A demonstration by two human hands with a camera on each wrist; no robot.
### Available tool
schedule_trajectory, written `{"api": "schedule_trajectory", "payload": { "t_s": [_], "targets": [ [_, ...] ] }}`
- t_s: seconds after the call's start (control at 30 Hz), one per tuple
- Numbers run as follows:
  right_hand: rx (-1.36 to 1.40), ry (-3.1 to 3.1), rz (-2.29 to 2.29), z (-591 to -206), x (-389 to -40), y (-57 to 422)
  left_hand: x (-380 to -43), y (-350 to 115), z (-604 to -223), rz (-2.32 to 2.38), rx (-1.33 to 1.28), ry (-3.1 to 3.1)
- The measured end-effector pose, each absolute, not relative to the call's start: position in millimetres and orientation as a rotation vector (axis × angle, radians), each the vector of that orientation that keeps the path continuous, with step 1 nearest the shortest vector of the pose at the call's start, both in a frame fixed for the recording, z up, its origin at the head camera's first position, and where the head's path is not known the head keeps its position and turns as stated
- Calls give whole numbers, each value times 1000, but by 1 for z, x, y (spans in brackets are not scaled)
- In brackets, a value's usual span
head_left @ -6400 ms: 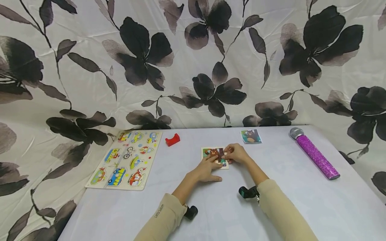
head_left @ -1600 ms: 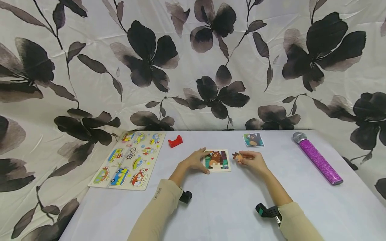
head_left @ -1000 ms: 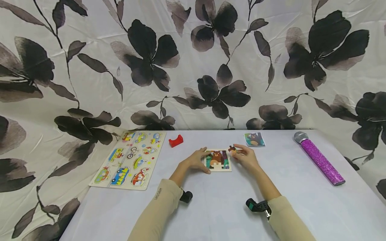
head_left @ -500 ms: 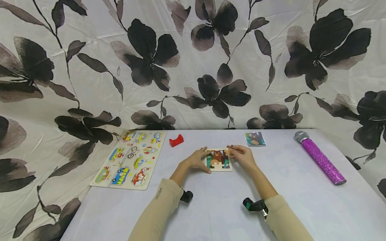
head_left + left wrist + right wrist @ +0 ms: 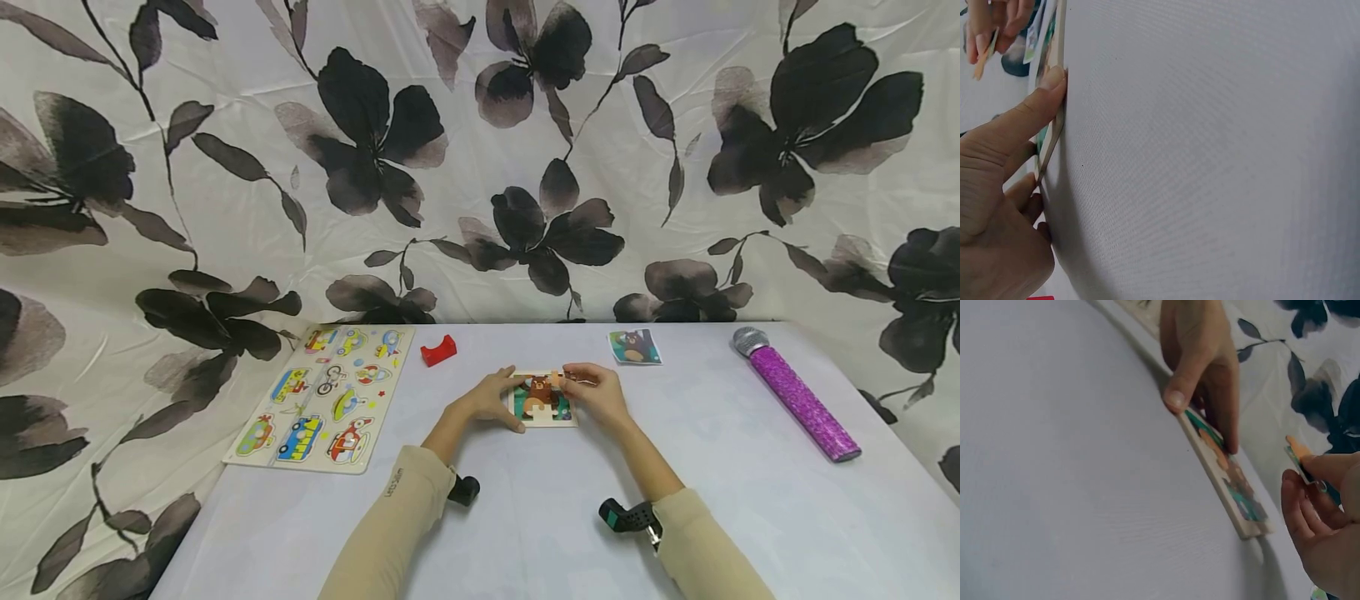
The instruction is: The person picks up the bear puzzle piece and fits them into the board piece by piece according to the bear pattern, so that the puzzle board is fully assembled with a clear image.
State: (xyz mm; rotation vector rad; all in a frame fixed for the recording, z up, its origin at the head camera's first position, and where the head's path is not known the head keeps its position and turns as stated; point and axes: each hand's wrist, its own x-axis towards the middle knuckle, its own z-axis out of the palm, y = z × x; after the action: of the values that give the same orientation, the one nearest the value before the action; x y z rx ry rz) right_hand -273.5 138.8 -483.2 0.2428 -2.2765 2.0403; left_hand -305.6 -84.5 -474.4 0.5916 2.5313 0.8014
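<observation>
A small wooden jigsaw puzzle board (image 5: 551,422) with a bear picture lies on the white table, with a bare gap in its lower middle. My left hand (image 5: 483,402) grips its left side, thumb at the near edge and fingers toward the far edge. Between the thumb and fingers of my right hand (image 5: 600,396) is a jigsaw piece (image 5: 1299,451), held just over the board's far right part. In the right wrist view the piece is tilted and clear of the board. In the head view my right fingers partly cover it.
A larger vehicle puzzle board (image 5: 322,400) lies at the left. Near the back edge are a red curved block (image 5: 438,351) and a bear picture card (image 5: 634,347). A glittery pink microphone (image 5: 802,398) lies at the right. A floral cloth (image 5: 525,150) hangs behind the table.
From right of the board, my right hand has moved left with the jigsaw piece until it hovers over the board. The piece has turned in its fingers. My left hand has stayed on the board's left side.
</observation>
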Motion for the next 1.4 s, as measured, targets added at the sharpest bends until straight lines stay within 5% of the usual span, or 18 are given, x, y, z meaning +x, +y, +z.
{"api": "schedule_trajectory", "payload": {
  "t_s": [0.37,1.4],
  "targets": [
    [583,-2614,1461,-486,-263,120,-299,-84,-468,763,647,2563],
    [645,-2772,1022,-482,-257,107,-300,-79,-471,718,715,2671]
  ]
}}
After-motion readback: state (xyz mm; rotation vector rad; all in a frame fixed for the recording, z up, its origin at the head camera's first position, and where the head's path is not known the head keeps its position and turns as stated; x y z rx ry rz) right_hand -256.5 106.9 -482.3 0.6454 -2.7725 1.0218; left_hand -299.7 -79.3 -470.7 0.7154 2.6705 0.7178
